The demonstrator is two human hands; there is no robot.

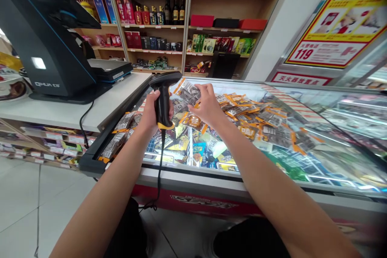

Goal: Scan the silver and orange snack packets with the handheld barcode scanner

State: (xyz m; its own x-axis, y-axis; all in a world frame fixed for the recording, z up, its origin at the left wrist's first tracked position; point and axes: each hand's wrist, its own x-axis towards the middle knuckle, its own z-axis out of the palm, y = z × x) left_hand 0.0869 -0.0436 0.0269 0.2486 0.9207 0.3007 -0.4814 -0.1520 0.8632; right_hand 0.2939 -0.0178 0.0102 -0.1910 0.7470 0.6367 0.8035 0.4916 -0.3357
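Left hand (150, 113) clenched around the grip of a black barcode scanner (163, 98), long axis upright, head tipped toward 1 o'clock, cord hanging down toward 6. Right hand (204, 105) just beside it at 3 o'clock, fingers spread and pressed on a clear snack packet (190, 93) on the freezer glass (302, 137); firm pinch or mere touch cannot be told. Packet at 1 o'clock from the scanner head, nearer the right hand, heaped among orange-edged packets (242, 109). Register (51, 48) far off at 10 o'clock.

"119" in red on the yellow-bordered wall poster (338, 20); "QHUA DF"-like lettering on the black register base (48, 84).
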